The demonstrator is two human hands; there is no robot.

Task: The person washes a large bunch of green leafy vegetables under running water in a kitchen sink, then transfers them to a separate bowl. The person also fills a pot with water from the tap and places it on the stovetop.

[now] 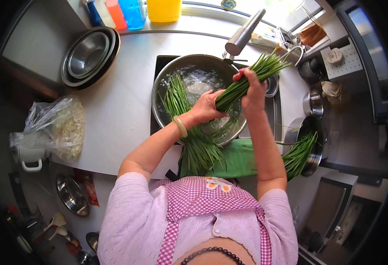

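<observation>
A bunch of long green garlic chives (pixel 238 91) is held slantwise over a large steel basin by both hands. My left hand (pixel 209 107), with a pale bangle at the wrist, grips the lower part of the bunch. My right hand (pixel 254 87) is closed around it higher up, near the faucet (pixel 243 33). The basin (pixel 155 109) stands in the sink and has water in it. More chives (pixel 177 97) lie in the basin under my left forearm and hang over its near rim onto a green cloth (pixel 238 159).
Nested steel bowls (pixel 89 54) lean at the back left, above a clear plastic bag of pale food (pixel 66 129). On the right, a steel pot (pixel 319 149) holds more chives (pixel 298 155), beside a small steel bowl (pixel 313 103). Bottles (pixel 131 13) and a yellow container (pixel 164 10) line the window ledge.
</observation>
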